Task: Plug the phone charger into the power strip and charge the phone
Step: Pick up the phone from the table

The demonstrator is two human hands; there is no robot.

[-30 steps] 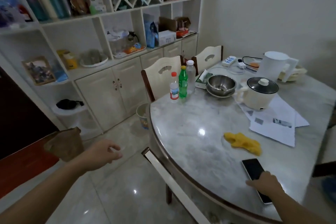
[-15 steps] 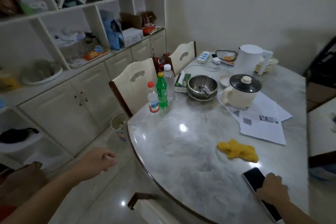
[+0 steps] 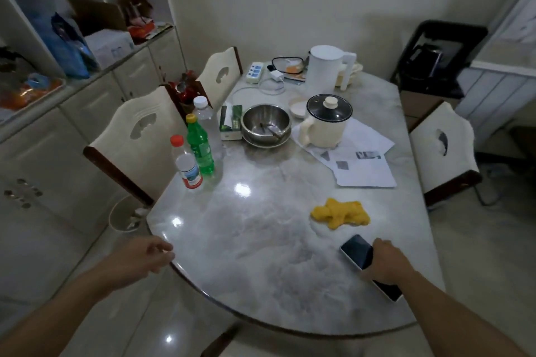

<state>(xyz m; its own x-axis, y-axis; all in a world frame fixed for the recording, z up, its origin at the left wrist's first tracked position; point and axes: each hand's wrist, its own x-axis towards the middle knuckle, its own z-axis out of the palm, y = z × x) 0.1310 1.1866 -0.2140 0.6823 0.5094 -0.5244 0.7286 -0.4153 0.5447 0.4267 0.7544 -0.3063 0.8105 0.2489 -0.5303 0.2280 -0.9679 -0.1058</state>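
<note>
A dark-screened phone (image 3: 357,251) lies flat near the front right of the marble table (image 3: 261,240). My right hand (image 3: 387,262) rests on its middle, fingers curled over it. My left hand (image 3: 145,255) hovers at the table's left edge, fingers loosely apart, holding nothing. Far across the table a white power strip (image 3: 254,72) with blue switches lies next to a white charger block (image 3: 277,76), whose white cable (image 3: 268,90) loops on the tabletop. Whether the charger sits in the strip is too small to tell.
Three bottles (image 3: 200,151), a steel bowl (image 3: 266,124), a lidded cream pot (image 3: 326,122), a white kettle (image 3: 326,66), papers (image 3: 362,165) and a yellow cloth (image 3: 340,213) stand between me and the strip. Chairs (image 3: 136,136) line the left side, another chair (image 3: 443,151) on the right.
The view has swung right and closer over the table. My left hand has come in to the table's edge. My right hand stays on the phone.
</note>
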